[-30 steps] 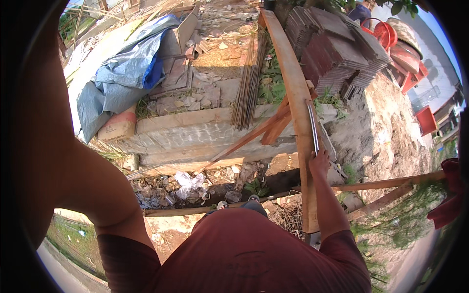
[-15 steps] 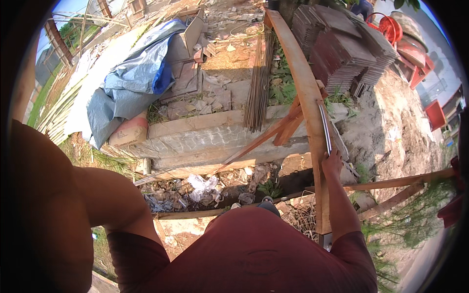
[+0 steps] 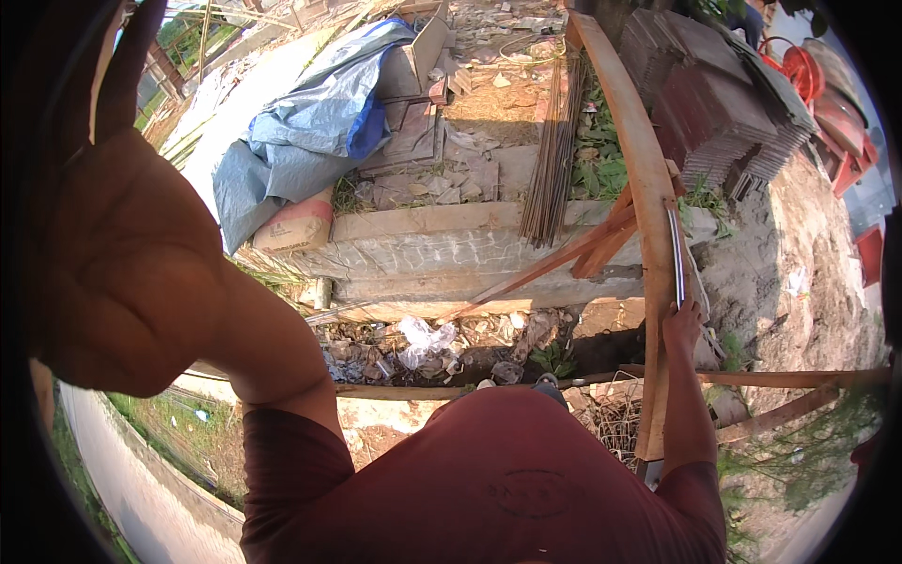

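Observation:
My left hand is raised very close at the left, large and in shadow. Its fingers reach upward with a gap between them, their tips hidden by the dark rim. Nothing shows in it. On the right, a long wooden plank runs away from beside my body. My right hand lies at the plank's right edge, its fingers closed round the near end of a narrow, shiny silver strip. That strip lies lengthwise along the plank; its exact kind is unclear.
Wooden braces meet the plank. Beyond a littered trench stands a low concrete wall. A blue-grey tarp, thin rods and stacked dark tiles lie farther off. Timber crosses at right.
My left hand has come further into view, rising with its fingers now showing at the upper left. The view has shifted left, so the scene sits further right. My right hand stays on the strip.

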Tool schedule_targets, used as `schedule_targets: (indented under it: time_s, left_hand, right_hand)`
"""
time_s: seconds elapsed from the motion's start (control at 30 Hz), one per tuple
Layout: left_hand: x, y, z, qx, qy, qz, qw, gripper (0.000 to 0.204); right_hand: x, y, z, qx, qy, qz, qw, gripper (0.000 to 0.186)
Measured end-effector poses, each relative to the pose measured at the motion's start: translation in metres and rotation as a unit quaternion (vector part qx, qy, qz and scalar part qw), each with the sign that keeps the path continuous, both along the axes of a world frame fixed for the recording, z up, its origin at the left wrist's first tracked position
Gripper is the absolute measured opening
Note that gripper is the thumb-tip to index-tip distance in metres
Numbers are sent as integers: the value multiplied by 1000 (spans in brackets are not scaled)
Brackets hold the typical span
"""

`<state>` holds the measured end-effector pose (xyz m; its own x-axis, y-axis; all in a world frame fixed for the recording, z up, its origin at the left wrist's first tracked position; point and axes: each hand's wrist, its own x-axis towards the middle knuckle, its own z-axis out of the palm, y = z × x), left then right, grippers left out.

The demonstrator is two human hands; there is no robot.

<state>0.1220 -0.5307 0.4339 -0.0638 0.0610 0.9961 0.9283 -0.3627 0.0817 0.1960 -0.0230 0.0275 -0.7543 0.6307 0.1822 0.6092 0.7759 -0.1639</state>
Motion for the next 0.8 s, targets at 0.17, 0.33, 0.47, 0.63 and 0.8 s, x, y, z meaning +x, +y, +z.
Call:
schedule_targets:
  time_s: [0.17,0.33,0.47,0.63,0.8]
  left_hand:
    - [-80,64,-187,-184,-299,147,925,28]
    - [-26,-37,-611,-559,-499,306,587,39]
    - [81,-94,-698,-861,-383,126,311,41]
    - [107,-123,-683,-831,-471,136,262,40]
    - [75,-128,-688,-910,-281,134,274,39]
  right_hand:
    - [12,11,-5,15,-18,-42,999,35]
    - [-8,-18,27,-34,13,-7,999,36]
    - [5,-2,0,-10,40,-24,999,35]
    - [3,3,5,-39,14,-42,998,33]
    - [6,1,13,-52,11,-47,997,33]
